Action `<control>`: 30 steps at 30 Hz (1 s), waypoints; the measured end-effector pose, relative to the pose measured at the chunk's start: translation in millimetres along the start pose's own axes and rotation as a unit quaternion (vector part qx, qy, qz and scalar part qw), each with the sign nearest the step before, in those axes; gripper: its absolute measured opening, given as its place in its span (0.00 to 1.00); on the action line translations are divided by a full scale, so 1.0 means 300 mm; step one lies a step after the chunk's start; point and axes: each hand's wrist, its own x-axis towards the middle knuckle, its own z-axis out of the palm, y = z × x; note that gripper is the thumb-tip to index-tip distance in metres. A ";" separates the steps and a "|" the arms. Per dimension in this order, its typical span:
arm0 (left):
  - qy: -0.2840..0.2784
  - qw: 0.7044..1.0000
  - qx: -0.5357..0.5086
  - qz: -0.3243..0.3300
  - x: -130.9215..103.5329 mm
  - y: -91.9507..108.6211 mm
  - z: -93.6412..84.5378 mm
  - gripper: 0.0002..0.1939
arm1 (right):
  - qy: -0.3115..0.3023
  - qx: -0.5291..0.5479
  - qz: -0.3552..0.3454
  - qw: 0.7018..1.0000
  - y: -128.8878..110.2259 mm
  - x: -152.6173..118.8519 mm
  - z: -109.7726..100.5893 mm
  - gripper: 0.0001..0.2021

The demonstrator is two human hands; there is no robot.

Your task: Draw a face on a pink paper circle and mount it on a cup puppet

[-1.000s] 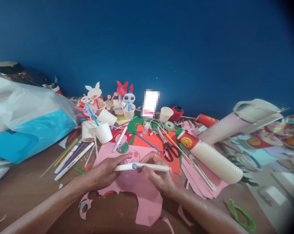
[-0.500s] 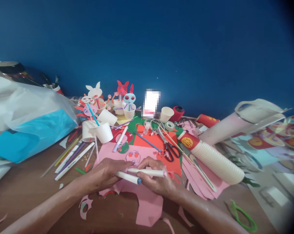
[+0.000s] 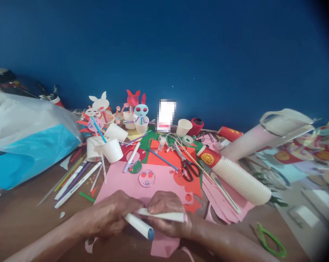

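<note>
My left hand [image 3: 114,213] is closed round a white marker with a blue end [image 3: 139,226], which points down to the right. Against it, my right hand [image 3: 166,213] grips a white marker with a pink end [image 3: 171,217], its other tip meeting the left fingers. Both hands are over the front of a pink sheet [image 3: 112,178]. Just beyond them on the sheet lies a round pink paper face [image 3: 147,178] with red eyes and drawn lashes. What the curled fingers cover underneath is hidden.
Black-handled scissors [image 3: 190,169] and stacked paper cups [image 3: 243,180] lie to the right. Several markers [image 3: 77,185] and a plastic bag [image 3: 39,134] are at the left. Paper figures in cups [image 3: 141,123] stand at the back. A green pipe cleaner [image 3: 270,243] lies front right.
Both hands have moved down toward me with the markers, uncovering the round paper face. The blue-ended marker now tilts more steeply downward. The view has shifted slightly.
</note>
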 end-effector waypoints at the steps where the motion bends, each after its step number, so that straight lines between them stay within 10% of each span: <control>1: -0.006 1.000 -0.014 -0.005 0.002 -0.007 0.004 0.10 | 0.006 0.001 0.002 1.000 0.004 -0.003 0.005 0.03; 7: 0.013 0.998 -0.061 -0.005 0.014 -0.022 0.008 0.08 | 0.027 0.003 0.022 0.999 0.026 -0.017 0.015 0.01; 13: 0.096 0.973 -0.134 -0.165 0.047 -0.020 0.015 0.08 | 0.005 0.028 0.173 0.984 0.046 0.036 -0.050 0.05; 18: 0.213 0.937 -0.159 -0.226 0.031 -0.051 -0.014 0.25 | -0.030 -0.128 0.095 0.987 0.076 0.106 -0.200 0.05; 23: 0.195 0.903 -0.309 -0.224 0.023 -0.072 -0.030 0.18 | -0.210 -0.360 0.049 0.908 0.112 0.139 -0.337 0.12; 30: 0.191 0.834 -0.452 -0.250 0.036 -0.084 -0.013 0.17 | -0.296 -0.460 0.235 0.804 0.106 0.134 -0.400 0.21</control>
